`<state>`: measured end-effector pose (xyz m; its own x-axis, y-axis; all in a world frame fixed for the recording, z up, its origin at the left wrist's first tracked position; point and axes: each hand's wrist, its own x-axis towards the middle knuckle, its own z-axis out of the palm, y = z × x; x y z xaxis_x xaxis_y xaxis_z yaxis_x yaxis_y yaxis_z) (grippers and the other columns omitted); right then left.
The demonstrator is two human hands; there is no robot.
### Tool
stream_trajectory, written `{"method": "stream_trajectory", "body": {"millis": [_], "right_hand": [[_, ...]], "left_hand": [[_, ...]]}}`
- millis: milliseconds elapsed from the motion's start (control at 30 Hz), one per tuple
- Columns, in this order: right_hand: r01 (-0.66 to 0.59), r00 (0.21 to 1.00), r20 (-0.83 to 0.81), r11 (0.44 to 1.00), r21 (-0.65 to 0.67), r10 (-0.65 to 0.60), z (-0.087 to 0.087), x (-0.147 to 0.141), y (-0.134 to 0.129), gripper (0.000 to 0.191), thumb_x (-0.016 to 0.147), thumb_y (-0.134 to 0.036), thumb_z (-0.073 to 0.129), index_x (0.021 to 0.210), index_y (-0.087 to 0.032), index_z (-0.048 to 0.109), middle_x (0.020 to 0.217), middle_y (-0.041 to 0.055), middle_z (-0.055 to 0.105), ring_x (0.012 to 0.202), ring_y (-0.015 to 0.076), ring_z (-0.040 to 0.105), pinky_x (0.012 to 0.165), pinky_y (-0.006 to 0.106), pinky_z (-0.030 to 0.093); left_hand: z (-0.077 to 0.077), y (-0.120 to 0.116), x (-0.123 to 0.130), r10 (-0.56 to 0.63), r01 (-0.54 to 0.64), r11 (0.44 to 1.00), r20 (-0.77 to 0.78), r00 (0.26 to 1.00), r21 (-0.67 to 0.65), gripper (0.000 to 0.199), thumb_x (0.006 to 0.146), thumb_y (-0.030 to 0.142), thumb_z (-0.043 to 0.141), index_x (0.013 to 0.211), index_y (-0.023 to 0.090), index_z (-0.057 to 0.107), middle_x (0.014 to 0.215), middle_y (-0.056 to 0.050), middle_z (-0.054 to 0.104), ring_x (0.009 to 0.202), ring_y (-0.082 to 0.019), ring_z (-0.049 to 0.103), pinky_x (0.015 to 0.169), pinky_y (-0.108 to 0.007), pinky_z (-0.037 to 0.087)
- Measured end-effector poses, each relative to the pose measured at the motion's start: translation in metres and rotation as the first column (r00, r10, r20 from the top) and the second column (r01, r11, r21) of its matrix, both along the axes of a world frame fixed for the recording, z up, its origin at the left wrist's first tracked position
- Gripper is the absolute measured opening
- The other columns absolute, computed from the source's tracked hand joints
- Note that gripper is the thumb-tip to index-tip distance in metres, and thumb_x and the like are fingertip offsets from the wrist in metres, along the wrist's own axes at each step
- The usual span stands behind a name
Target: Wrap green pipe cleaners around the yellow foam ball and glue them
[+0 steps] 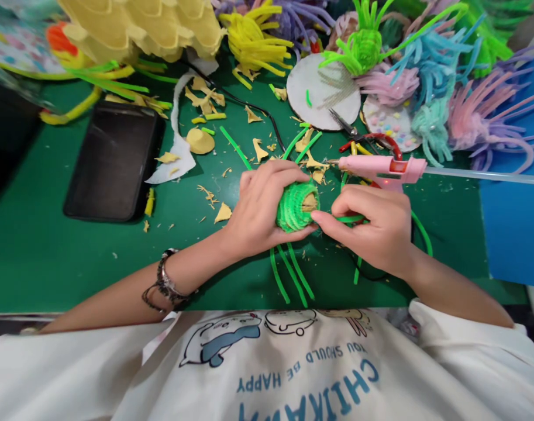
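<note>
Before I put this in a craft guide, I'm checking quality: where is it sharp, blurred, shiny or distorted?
Head view: green-wrapped piece and pink glue gun fairly crisp; same head view, dark object at the left edge smeared; also in the head view, a dull sheen on the black tray, white left sleeve seemingly stretched toward the corner.

Left hand: cupped about the green ball, fingers arched over its far side, thumb along its near side; braceleted wrist to its near left. Right hand: right of the ball, fingers curled inward, thumb extended, tip at its edge. Both forearms: bare, spread apart nearer than the ball.
</note>
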<state>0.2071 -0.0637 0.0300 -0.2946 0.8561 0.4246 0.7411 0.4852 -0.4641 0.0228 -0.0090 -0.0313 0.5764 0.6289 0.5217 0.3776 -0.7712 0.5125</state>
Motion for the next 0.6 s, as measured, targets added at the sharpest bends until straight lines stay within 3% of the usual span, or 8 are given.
{"method": "stream_trajectory", "body": {"millis": [200,400,600], "right_hand": [[0.001,0.999,0.033,1.000,-0.031,0.000,0.000,-0.001,-0.001,0.038,0.092,-0.028,0.059,0.060,-0.022,0.041,0.053,-0.0054,0.047,0.048,0.0078,0.038,0.048,0.027,0.029],[-0.056,0.998,-0.027,0.998,-0.022,0.055,-0.002,-0.002,-0.002,0.032,0.092,-0.028,0.059,0.065,-0.021,0.045,0.058,-0.0052,0.050,0.053,0.0078,0.045,0.052,0.025,0.036],[-0.070,0.995,-0.070,0.997,-0.026,0.068,0.005,0.008,-0.002,0.003,0.091,-0.025,0.057,0.094,-0.025,0.057,0.079,-0.0003,0.061,0.072,0.0155,0.059,0.070,0.033,0.052]], "left_hand": [[-0.001,-0.001,0.001,-0.029,0.027,0.998,0.044,0.999,0.062,0.047,0.090,0.051,0.060,0.122,0.022,0.043,0.117,-0.010,0.063,0.112,-0.026,0.061,0.086,-0.037,0.040],[0.001,-0.001,0.000,-0.011,0.011,1.000,0.030,0.999,0.000,0.049,0.087,0.052,0.062,0.122,0.023,0.042,0.119,-0.011,0.063,0.113,-0.027,0.061,0.088,-0.041,0.045],[0.000,0.002,-0.002,-0.075,0.090,0.986,0.112,0.991,-0.143,0.061,0.082,0.056,0.068,0.127,0.025,0.040,0.124,-0.011,0.061,0.120,-0.030,0.058,0.099,-0.047,0.045]]}}
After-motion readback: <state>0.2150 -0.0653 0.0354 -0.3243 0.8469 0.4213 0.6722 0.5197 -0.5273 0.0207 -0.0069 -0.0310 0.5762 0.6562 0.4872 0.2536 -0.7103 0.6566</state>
